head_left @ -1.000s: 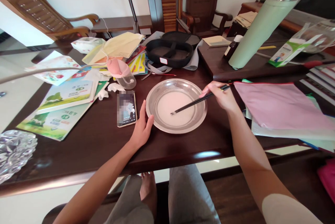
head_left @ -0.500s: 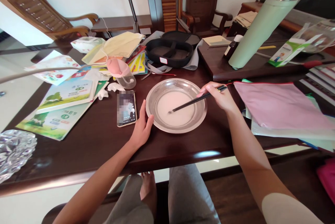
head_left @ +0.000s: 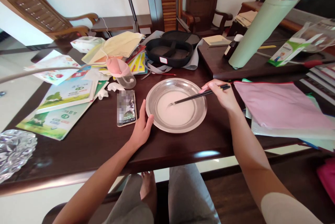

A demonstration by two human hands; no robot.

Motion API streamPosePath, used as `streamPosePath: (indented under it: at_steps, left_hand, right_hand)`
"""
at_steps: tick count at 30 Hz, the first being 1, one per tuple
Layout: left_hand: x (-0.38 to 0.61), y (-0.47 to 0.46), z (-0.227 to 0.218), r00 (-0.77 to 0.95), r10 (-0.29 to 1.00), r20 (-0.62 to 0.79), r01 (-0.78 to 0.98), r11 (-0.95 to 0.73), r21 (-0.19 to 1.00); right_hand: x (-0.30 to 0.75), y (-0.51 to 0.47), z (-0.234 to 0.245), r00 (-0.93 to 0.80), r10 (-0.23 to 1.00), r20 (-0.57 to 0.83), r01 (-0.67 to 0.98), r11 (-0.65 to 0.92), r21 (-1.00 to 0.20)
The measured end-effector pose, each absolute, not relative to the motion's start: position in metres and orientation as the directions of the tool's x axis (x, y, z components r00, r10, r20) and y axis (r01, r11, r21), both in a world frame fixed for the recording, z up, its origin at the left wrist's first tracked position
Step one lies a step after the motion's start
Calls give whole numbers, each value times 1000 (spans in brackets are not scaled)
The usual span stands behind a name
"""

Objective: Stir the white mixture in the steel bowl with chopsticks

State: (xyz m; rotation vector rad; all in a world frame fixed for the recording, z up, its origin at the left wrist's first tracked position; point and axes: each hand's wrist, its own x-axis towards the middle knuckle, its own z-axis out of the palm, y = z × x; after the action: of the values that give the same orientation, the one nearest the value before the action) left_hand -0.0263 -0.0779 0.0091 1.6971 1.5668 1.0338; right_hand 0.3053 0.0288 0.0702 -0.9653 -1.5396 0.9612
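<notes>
A round metal dish (head_left: 158, 124) holding a whitish liquid sits on the dark wooden table (head_left: 104, 140) in front of me. My right hand (head_left: 222, 95) is closed on a pair of dark chopsticks (head_left: 199, 96), whose tips dip into the liquid left of the dish's middle. My left hand (head_left: 142, 126) rests on the table against the dish's left rim, fingers together and curved along the rim, holding nothing. A phone (head_left: 126, 107) lies just left of that hand.
Picture books (head_left: 65, 95) and papers cover the table's left. A pink-lidded cup (head_left: 121, 72) and a black case (head_left: 170, 53) stand behind the dish. A pink folder (head_left: 277, 105) lies at the right, a green bottle (head_left: 259, 25) behind it, crumpled foil (head_left: 14, 150) at far left.
My right hand has swung the chopstick tips through the liquid, from the near middle toward the far left. My left hand and the dish have stayed put.
</notes>
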Motion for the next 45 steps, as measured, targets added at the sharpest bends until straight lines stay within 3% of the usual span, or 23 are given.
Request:
streamPosePath:
  at_steps: [4, 11, 17, 24, 27, 31, 36, 42, 45]
  left_hand:
    - [-26, -78, 9, -3, 989, 146, 521, -123, 845]
    - [-27, -78, 8, -4, 988, 152, 517, -128, 846]
    - [-26, -78, 8, -8, 990, 141, 526, -116, 843]
    - [-27, -78, 9, -1, 989, 147, 532, -124, 838]
    - [-26, -78, 10, 0, 989, 148, 526, -126, 841]
    - [-26, -78, 10, -2, 989, 148, 526, -125, 841]
    - [-26, -78, 9, 1, 987, 158, 533, -134, 836]
    - [-26, -78, 10, 4, 988, 154, 527, -133, 839]
    - [-26, -78, 9, 6, 988, 157, 521, -137, 843]
  right_hand:
    - [314, 34, 68, 40, 927, 373, 64, 371, -927]
    - [302, 29, 68, -210, 933, 291, 62, 310, -949]
    - [313, 34, 68, 48, 929, 366, 77, 362, -929]
    - [303, 28, 69, -179, 934, 309, 84, 328, -941]
    - [306, 29, 71, -73, 930, 359, 138, 366, -920]
    - [313, 33, 67, 22, 929, 369, 77, 366, -927]
    - [304, 28, 69, -205, 932, 299, 76, 320, -944]
    - [311, 32, 70, 18, 926, 378, 115, 374, -920]
    - [311, 32, 67, -11, 944, 331, 62, 331, -942]
